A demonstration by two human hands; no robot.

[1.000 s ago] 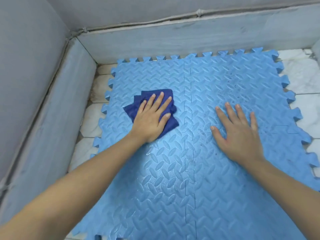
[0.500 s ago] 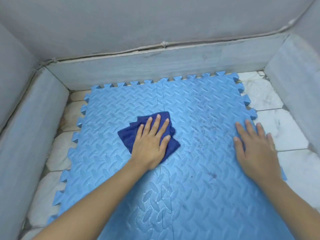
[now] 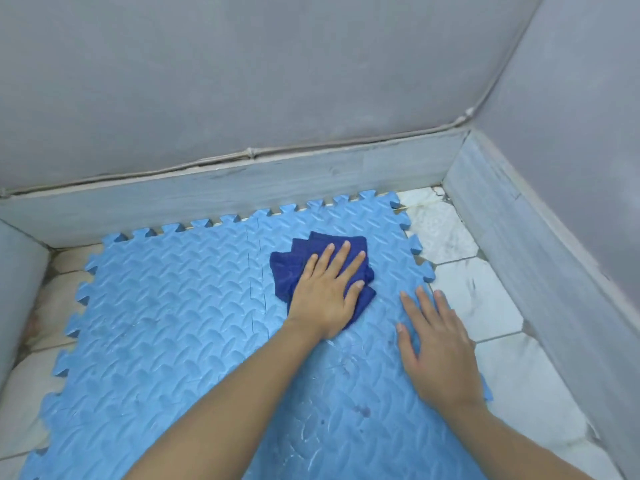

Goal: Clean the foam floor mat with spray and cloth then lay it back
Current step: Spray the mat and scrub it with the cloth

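Since the frame half a second back, our left hand (image 3: 325, 292) had carried the dark blue cloth (image 3: 292, 268) from the middle seam across to the far right part of the foam mat (image 3: 156, 327), and our right hand (image 3: 440, 355) had stayed near the mat's right edge.

We had the left hand's fingers (image 3: 346, 258) spread flat and pressing down on the folded cloth, not curled around it. Our right hand lay palm down on the mat just beside the cloth, fingers open, holding nothing and apparently bracing the tile. The mat sat on the pale tiled floor (image 3: 485, 299), its far toothed edge close against the grey skirting board (image 3: 242, 195). Wet streaks shone on the near right part, and a few dark spots (image 3: 362, 410) showed there.

We judged the wiping well under way, with the spots nearest us not yet cleared. With only a flat palm on the cloth, a hard stroke could have let the folds slide apart and leave bare skin on the foam. Pushing sideways toward the right edge could also have shifted the light tile or opened the seam (image 3: 256, 292) between the pieces, especially on a wet floor. The spray bottle was not in view.
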